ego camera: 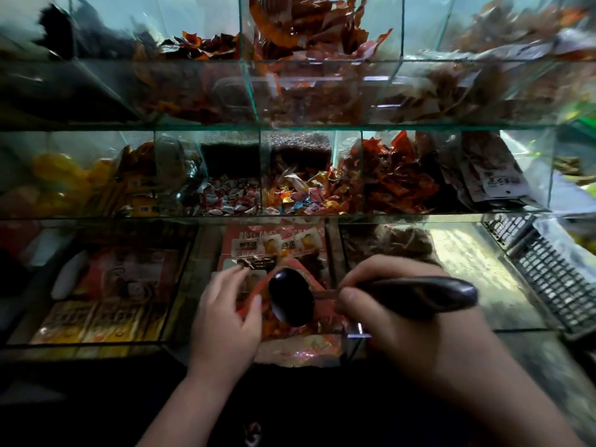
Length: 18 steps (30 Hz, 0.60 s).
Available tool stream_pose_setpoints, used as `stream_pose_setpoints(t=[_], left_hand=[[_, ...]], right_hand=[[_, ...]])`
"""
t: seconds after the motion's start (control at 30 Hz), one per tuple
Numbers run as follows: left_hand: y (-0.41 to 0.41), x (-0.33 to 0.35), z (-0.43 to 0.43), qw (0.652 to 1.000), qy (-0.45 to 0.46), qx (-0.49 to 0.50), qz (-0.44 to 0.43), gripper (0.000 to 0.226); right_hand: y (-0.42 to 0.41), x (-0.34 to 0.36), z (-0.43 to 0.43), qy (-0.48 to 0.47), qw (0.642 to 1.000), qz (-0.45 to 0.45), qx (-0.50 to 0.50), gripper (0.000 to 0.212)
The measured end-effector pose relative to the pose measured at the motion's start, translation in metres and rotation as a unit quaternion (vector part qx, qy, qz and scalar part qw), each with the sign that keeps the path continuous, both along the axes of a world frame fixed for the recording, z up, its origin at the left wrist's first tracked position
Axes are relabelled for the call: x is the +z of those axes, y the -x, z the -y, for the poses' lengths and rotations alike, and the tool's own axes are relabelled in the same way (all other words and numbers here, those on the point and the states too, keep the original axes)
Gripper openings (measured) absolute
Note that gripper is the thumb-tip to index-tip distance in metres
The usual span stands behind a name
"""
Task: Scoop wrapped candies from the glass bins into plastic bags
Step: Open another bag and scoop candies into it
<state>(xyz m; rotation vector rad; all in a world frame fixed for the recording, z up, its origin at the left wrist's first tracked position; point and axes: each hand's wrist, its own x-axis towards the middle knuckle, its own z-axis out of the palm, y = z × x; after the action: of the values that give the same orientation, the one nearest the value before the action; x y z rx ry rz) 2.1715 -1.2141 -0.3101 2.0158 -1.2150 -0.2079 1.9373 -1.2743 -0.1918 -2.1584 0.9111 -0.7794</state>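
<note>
A glossy black scoop (292, 300) is clasped by the right hand (403, 321), a red plastic bag (296, 351) pinched at its nine o'clock by the left hand (225, 314).

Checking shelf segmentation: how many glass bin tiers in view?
3. Top tier at the top, middle tier below, bottom tier nearest, where left hand grips the bag, right hand the scoop. More may be out of frame.

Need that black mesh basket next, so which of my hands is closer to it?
Right. The right hand, gripping the dark scoop, sits left of the black mesh basket; the left hand, holding the red bag, is farther left past the scoop's bowl.
</note>
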Motion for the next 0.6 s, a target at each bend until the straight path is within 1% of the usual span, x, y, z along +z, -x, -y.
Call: stream_pose_setpoints(t=[0.03, 0.07, 0.1, 0.13, 0.17, 0.2, 0.27, 0.37, 0.4, 0.47, 0.5, 0.53, 0.6], left_hand=[[-0.006, 0.0, -0.005, 0.999, -0.032, 0.022, 0.016, 0.048], [-0.012, 0.001, -0.008, 0.997, -0.06, 0.038, 0.012, 0.045], [-0.017, 0.002, -0.009, 0.996, -0.071, 0.049, 0.001, 0.036], [-0.022, 0.001, -0.008, 0.996, -0.066, 0.051, -0.005, 0.019], [-0.024, 0.002, -0.007, 0.997, -0.06, 0.047, -0.004, 0.009], [-0.023, 0.002, -0.006, 0.998, -0.05, 0.047, 0.006, 0.015], [-0.019, 0.001, -0.004, 0.998, -0.034, 0.045, 0.005, 0.02], [-0.014, -0.004, -0.001, 0.999, -0.015, 0.04, -0.007, 0.022], [-0.015, -0.006, 0.0, 0.999, -0.013, 0.038, -0.01, 0.023], [-0.017, -0.009, 0.002, 0.999, -0.002, 0.039, -0.012, 0.02], [-0.018, -0.01, 0.004, 0.999, 0.001, 0.041, -0.013, 0.018], [-0.019, -0.01, 0.005, 0.999, 0.003, 0.046, -0.016, 0.016], [-0.02, -0.011, 0.007, 0.999, 0.007, 0.051, -0.014, 0.012]], right_hand=[[-0.001, -0.004, -0.003, -0.021, 0.999, -0.034, 0.013, 0.009], [-0.01, -0.012, -0.001, -0.036, 0.997, -0.055, 0.032, 0.009], [-0.017, -0.022, 0.0, -0.046, 0.995, -0.081, 0.03, 0.009], [-0.027, -0.035, 0.005, -0.045, 0.994, -0.099, 0.027, 0.01], [-0.037, -0.048, 0.009, -0.043, 0.992, -0.119, 0.019, 0.009], [-0.046, -0.065, 0.012, -0.05, 0.991, -0.119, 0.017, 0.009], [-0.064, -0.096, 0.011, -0.111, 0.989, -0.091, -0.022, 0.008], [-0.074, -0.132, 0.007, -0.183, 0.979, 0.008, -0.094, 0.01], [-0.073, -0.135, 0.007, -0.212, 0.97, 0.037, -0.116, 0.013], [-0.068, -0.131, 0.012, -0.294, 0.941, 0.099, -0.138, 0.016], [-0.066, -0.13, 0.015, -0.314, 0.932, 0.113, -0.141, 0.019], [-0.066, -0.129, 0.017, -0.315, 0.932, 0.108, -0.142, 0.019], [-0.073, -0.131, 0.017, -0.324, 0.93, 0.089, -0.15, 0.012]])
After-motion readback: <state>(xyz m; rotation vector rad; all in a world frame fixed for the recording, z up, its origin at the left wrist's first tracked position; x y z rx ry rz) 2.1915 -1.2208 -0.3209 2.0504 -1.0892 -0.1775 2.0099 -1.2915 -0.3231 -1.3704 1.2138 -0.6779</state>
